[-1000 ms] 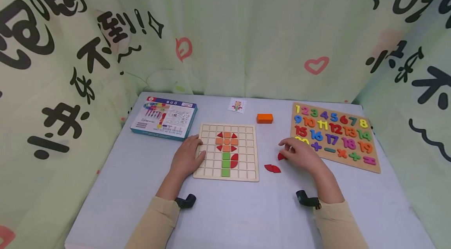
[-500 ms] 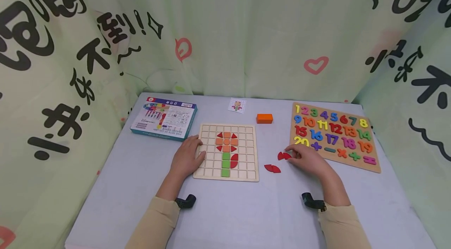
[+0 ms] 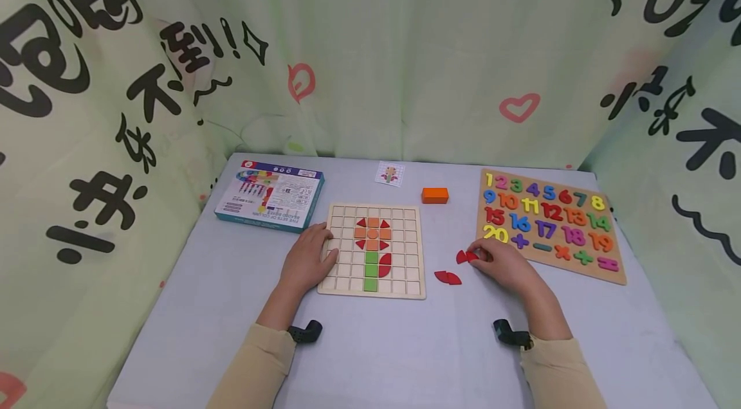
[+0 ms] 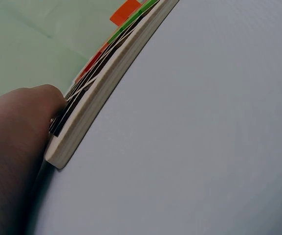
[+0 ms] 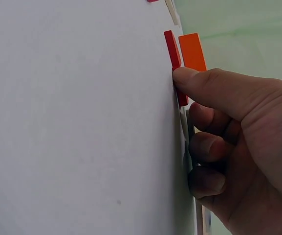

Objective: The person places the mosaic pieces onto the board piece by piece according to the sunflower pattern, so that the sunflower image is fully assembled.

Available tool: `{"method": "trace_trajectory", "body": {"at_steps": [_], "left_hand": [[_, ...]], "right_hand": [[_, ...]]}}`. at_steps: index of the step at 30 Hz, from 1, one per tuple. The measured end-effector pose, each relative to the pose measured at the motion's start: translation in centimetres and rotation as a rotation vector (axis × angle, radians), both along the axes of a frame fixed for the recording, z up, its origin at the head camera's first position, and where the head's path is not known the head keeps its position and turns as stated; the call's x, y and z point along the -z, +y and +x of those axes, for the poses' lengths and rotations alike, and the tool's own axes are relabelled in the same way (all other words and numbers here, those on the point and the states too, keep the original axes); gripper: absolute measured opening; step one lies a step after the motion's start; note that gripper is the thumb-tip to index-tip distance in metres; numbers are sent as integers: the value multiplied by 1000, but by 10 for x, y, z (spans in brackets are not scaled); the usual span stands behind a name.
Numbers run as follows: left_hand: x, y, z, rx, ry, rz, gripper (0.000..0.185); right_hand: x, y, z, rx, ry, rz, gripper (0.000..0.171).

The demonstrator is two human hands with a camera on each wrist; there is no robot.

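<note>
Right hand [image 3: 502,264] at centre-right of the head view, its fingers curled, the thumb [image 5: 214,90] pressing on the flat red wooden quarter-round piece [image 3: 466,256] that lies on the pale grey table [image 3: 370,345]. The piece sits at the hand's fingertips, on the side toward the wooden grid board [image 3: 374,248] at frame centre — so the right hand is much the nearer one. Whether the other fingers also pinch the piece cannot be told; the right-wrist view shows it edge-on as a thin red slab, its long edge running along the table away from the thumb, with the orange rectangular block [image 5: 192,51] beyond it.

Left hand [image 3: 305,261], fingers extended and relaxed, rests on the board's left edge — touching it, well apart from the red piece. Two more red wooden quarter-rounds [image 3: 448,277] lie together just below-left of the held piece, between it and the board's lower right corner. The board carries a flower figure in orange, red and green tiles.
</note>
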State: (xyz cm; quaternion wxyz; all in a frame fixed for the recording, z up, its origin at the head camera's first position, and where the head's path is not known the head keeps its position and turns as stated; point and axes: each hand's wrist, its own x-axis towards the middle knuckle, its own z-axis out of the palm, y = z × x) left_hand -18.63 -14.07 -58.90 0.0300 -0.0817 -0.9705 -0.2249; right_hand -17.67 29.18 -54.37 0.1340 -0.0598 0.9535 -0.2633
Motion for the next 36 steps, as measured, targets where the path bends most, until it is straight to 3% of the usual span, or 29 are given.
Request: {"method": "trace_trajectory", "body": {"at_steps": [12, 23, 36], "left_hand": [[0, 0, 1, 1, 7, 5, 42], [-1, 0, 1, 5, 4, 6, 42], [-2, -1, 2, 7, 7, 6, 43]], "right_hand": [[-13, -14, -1, -3, 63, -23, 27], [-22, -66, -5, -68, 25, -29, 30], [-15, -123, -3, -157, 41, -46, 27]]}}
